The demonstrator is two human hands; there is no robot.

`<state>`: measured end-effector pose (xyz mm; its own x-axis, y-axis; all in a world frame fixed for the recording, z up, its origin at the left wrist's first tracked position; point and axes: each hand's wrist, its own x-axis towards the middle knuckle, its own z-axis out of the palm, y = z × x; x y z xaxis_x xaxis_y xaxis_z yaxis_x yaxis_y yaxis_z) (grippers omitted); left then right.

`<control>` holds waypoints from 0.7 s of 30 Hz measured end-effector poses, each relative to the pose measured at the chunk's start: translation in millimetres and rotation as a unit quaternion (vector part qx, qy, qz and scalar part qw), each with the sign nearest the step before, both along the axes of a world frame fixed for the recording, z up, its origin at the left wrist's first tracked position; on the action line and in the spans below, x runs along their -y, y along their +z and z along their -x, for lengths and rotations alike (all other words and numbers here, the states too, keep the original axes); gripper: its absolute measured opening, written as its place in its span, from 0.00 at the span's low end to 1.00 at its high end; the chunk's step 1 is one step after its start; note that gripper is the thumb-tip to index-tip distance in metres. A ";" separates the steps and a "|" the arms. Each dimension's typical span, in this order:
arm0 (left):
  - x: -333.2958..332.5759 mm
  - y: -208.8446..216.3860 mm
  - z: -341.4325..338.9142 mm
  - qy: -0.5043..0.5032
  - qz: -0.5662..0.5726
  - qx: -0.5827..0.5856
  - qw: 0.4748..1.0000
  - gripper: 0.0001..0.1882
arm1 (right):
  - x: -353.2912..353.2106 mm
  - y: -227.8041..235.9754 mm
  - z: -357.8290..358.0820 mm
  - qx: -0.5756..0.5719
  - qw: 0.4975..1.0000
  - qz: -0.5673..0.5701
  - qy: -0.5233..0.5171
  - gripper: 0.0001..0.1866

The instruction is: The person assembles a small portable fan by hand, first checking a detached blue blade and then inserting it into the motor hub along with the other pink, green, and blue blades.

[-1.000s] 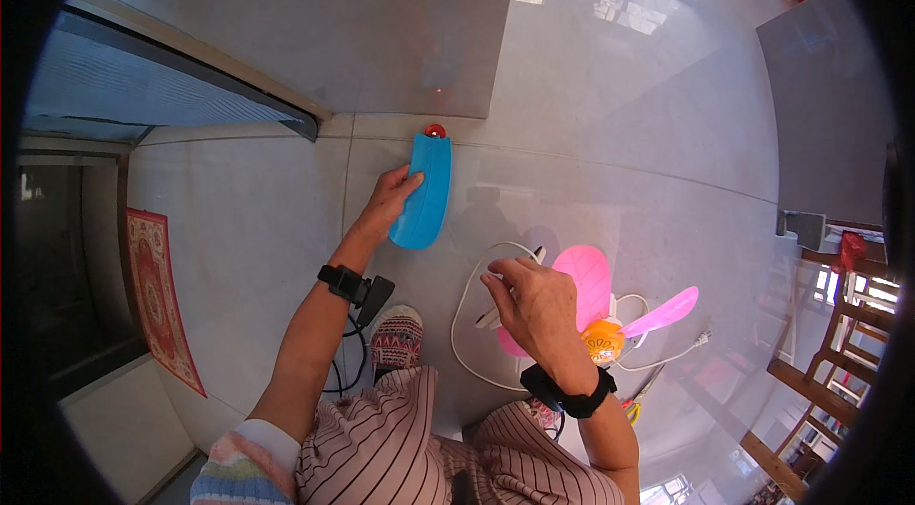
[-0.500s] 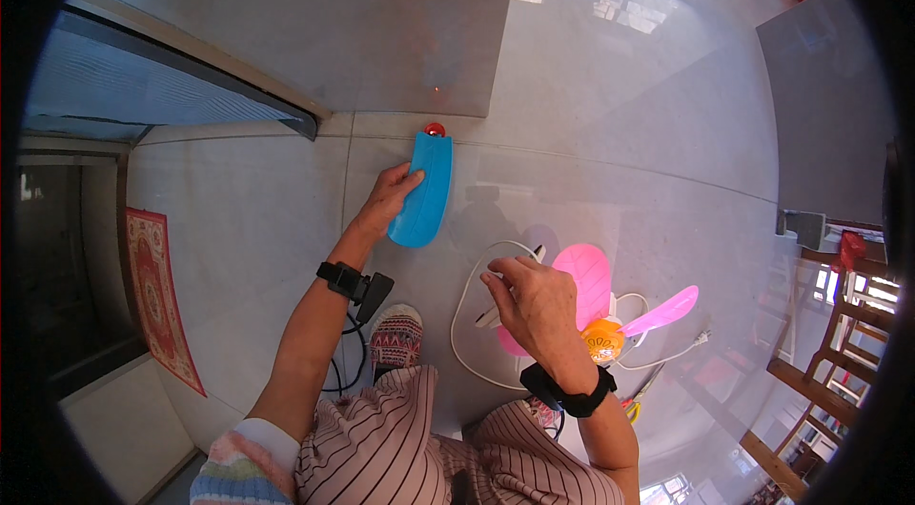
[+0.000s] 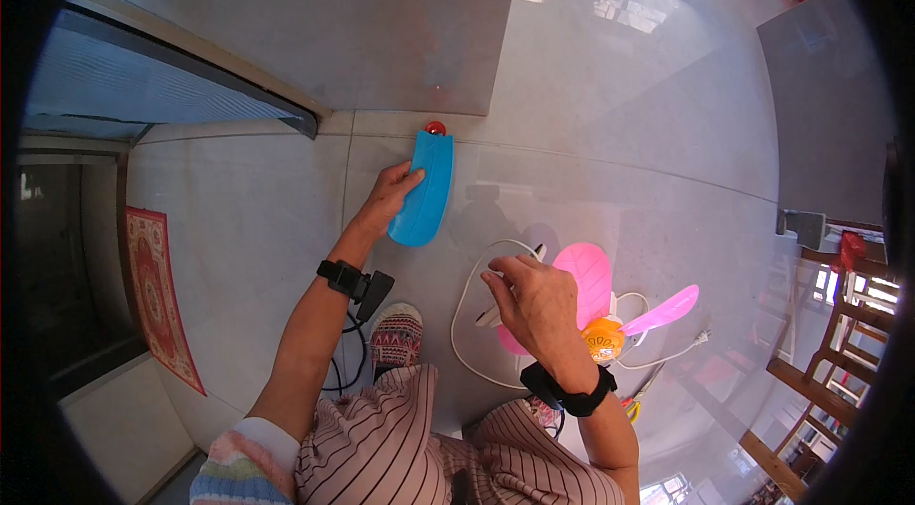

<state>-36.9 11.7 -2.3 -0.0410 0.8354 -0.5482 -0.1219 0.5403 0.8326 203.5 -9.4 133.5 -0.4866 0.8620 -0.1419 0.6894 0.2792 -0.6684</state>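
Observation:
My left hand [image 3: 389, 197] grips a long blue curved plastic piece [image 3: 428, 191] by its left edge, thumb on top. A small shiny red round thing [image 3: 436, 129] shows at its far end. My right hand [image 3: 534, 300] has its fingers curled in toward the thumb; whatever they hold, if anything, is hidden. Close to that hand, partly covered by it, lies a small fan with pink leaf-shaped blades [image 3: 583, 278] and an orange hub [image 3: 602, 341]. Under the fingers run a white cord [image 3: 459, 310] and a white object with a dark tip, mostly hidden.
A white plug [image 3: 702, 337] lies right of the fan, and yellow-handled scissors [image 3: 633, 408] are by my right wrist. A grey panel [image 3: 410, 38] stands ahead. On the left lies a red patterned mat [image 3: 162, 295]; wooden furniture [image 3: 820, 381] is at the right.

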 end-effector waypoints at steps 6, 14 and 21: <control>-2.5 -1.9 2.1 -0.011 0.011 -0.007 1.000 0.18 | -2.6 0.4 0.2 0.003 1.000 -0.002 0.002 0.07; -3.9 -0.8 1.2 -0.013 0.026 -0.025 0.999 0.18 | -2.4 0.7 0.1 -0.001 1.000 -0.005 0.001 0.07; -3.1 -2.1 1.3 -0.004 0.018 -0.014 1.000 0.18 | -1.3 -0.1 0.1 -0.009 1.000 -0.011 0.000 0.07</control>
